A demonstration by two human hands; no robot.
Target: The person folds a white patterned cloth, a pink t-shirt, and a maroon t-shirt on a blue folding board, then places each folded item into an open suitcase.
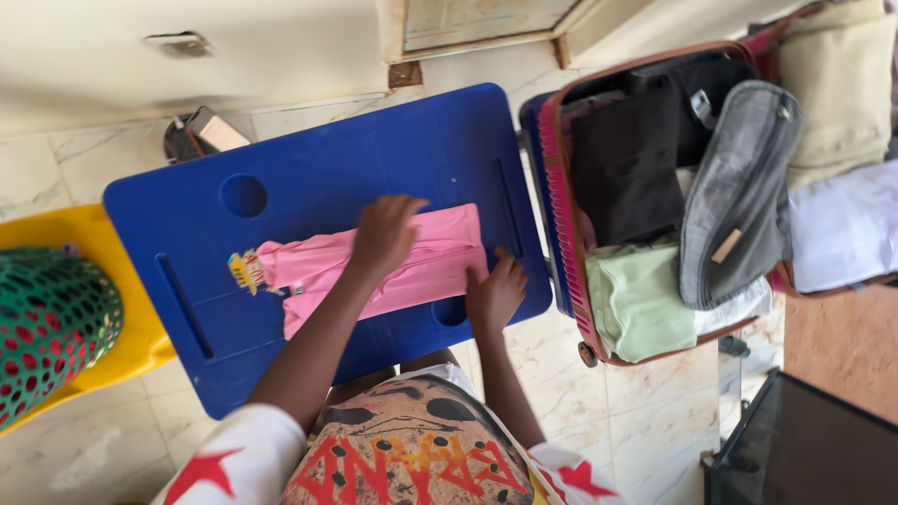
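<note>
A person seated over a blue lap worktop (pixel 309 178) flattens a pink garment (pixel 421 262) lying across its middle, a printed patch at its 9 o'clock end; the left hand (pixel 385 234) rests palm-down on the cloth with fingers spread and loose, gripping nothing, while the right hand (pixel 496 292) presses the garment's 4 o'clock corner against the board, fingers bent at the edge, though whether they pinch the fabric cannot be told; the work looks to be at the smoothing stage of a fold, the garment already narrowed into a long band, and the following move would seem to call for one end to be lifted and laid over the other without the band sliding on the slick plastic; at 3 o'clock an open maroon suitcase (pixel 567 201) sits touching the worktop's edge, holding a black folded piece (pixel 625 168), a pale green folded piece (pixel 641 301) and a grey zip pouch (pixel 739 196) lying across both; at 9 o'clock a green mesh basket (pixel 51 318) rests on a yellow plastic seat (pixel 112 271); the round cup recess (pixel 245 194) at 11 o'clock of the board lies well apart from the cloth.
</note>
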